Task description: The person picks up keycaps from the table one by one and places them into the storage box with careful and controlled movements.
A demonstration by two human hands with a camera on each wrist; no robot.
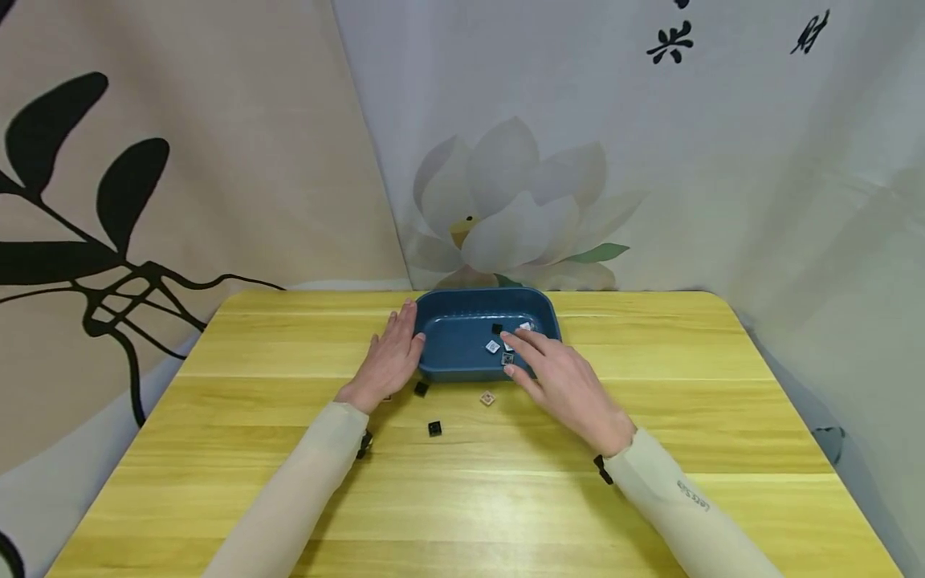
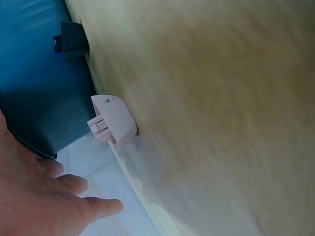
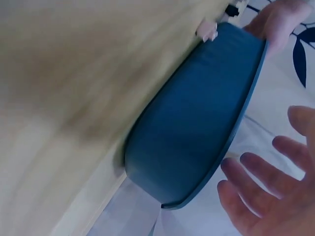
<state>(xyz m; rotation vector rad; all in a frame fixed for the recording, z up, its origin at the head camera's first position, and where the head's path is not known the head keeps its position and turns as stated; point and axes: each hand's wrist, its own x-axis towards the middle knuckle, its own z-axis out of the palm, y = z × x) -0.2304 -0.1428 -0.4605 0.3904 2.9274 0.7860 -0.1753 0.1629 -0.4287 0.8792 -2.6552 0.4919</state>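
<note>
A blue tray (image 1: 457, 375) on the desk (image 1: 477, 498) is flanked by the straight-fingered, unclenched left hand (image 1: 386, 361), apparently to keep it steady, while keycaps (image 1: 492, 347) inside are overhung by the right hand (image 1: 567, 385), its loosely spread fingers grasping nothing visible.

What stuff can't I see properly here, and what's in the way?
- Marks on the small white square keycaps: head view, too small to read.
- Part of the dark blue rectangular tray: head view, right hand covers it.
- The tray's inside: right wrist view, its wall hides it.
- Most of the pale pink plastic keycap: head view, left hand covers it.
- Upper cream sleeves: head view, cut off by bottom edge.
</note>
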